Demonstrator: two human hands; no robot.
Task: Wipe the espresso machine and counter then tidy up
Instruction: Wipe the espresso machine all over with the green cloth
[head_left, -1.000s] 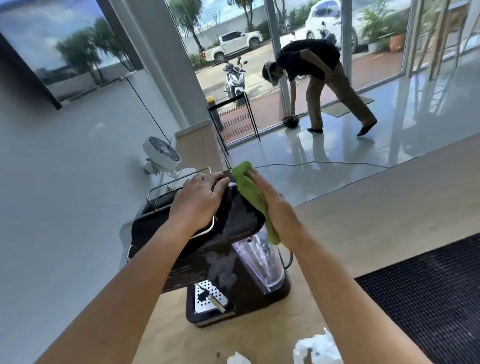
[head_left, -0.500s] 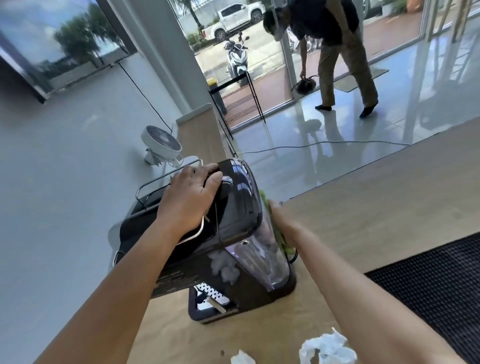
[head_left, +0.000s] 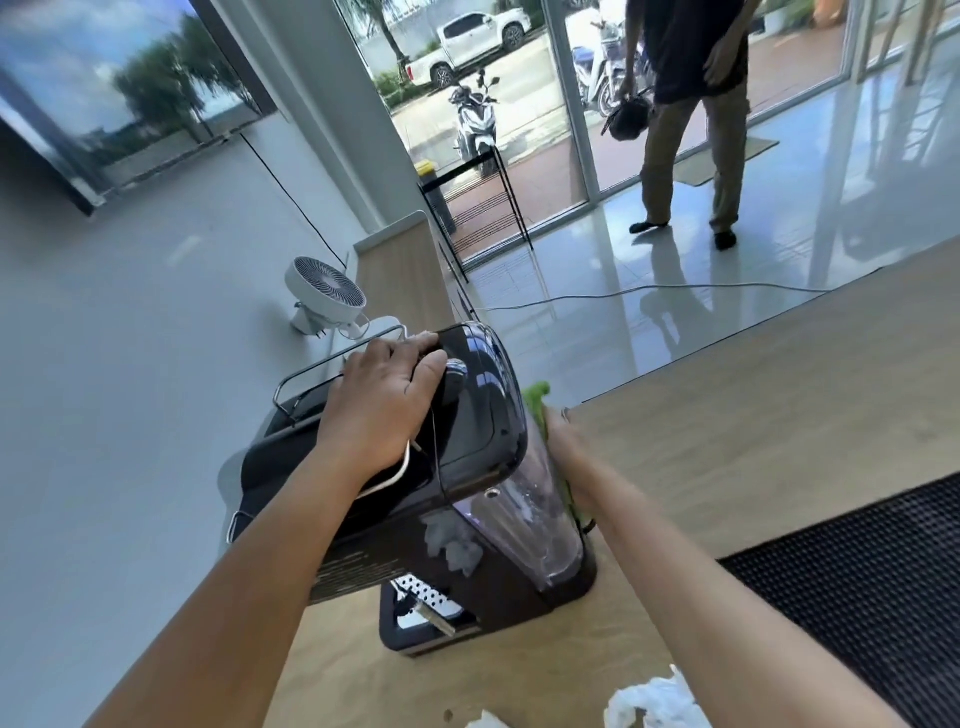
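A black espresso machine (head_left: 467, 415) with a clear water tank stands on the wooden counter (head_left: 753, 415). My left hand (head_left: 384, 405) grips its top by the chrome rail. My right hand (head_left: 563, 447) is behind the machine's far side and presses a green cloth (head_left: 540, 397) against the tank; most of the cloth and fingers are hidden. The drip tray with its perforated grate (head_left: 426, 603) faces me at the bottom.
Crumpled white tissues (head_left: 654, 701) lie on the counter at the near edge. A black rubber mat (head_left: 857, 587) covers the counter's right. A white fan (head_left: 324, 293) stands behind the machine. A person stands by the glass doors (head_left: 685, 119), holding a helmet.
My right hand with the cloth went from the machine's top down its far side. The person at the door straightened up. My left hand kept its grip.
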